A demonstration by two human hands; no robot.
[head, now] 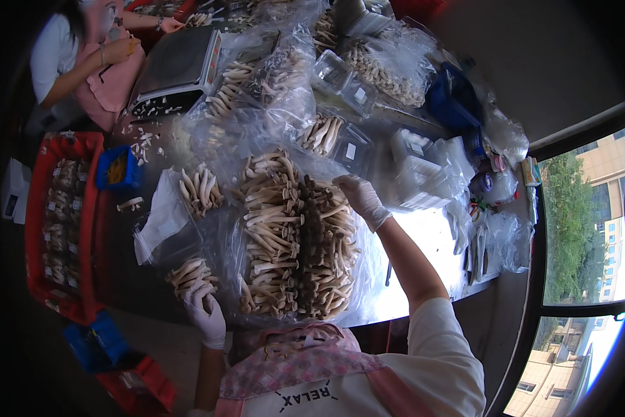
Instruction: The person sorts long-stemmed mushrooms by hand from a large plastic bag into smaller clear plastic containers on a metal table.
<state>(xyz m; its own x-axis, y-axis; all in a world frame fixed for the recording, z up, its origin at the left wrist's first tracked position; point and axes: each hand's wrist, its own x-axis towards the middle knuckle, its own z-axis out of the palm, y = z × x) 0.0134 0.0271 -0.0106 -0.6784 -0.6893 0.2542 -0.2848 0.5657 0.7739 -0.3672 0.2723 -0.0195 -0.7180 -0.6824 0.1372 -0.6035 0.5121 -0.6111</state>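
Long-stemmed mushrooms [273,234] lie in a large heap on clear plastic film, their dark caps meeting along the middle. My left hand [205,313], in a white glove, has its fingers on a small bunch of mushrooms [191,276] at the heap's left; whether it grips them is hidden. My right hand [362,198], also gloved, is at the heap's upper right edge, by the film, its fingertips bent. Another small bunch [201,190] lies beside a white sheet [165,213]. Further up, a bunch [322,134] sits next to a clear plastic box [350,151].
A red crate [98,219] with packed mushrooms and a blue basket [104,169] stand at left. Beyond are a scale [174,60] and a co-worker's hand [118,51]. Stacked clear boxes [419,172] and a blue bin [450,96] stand at right.
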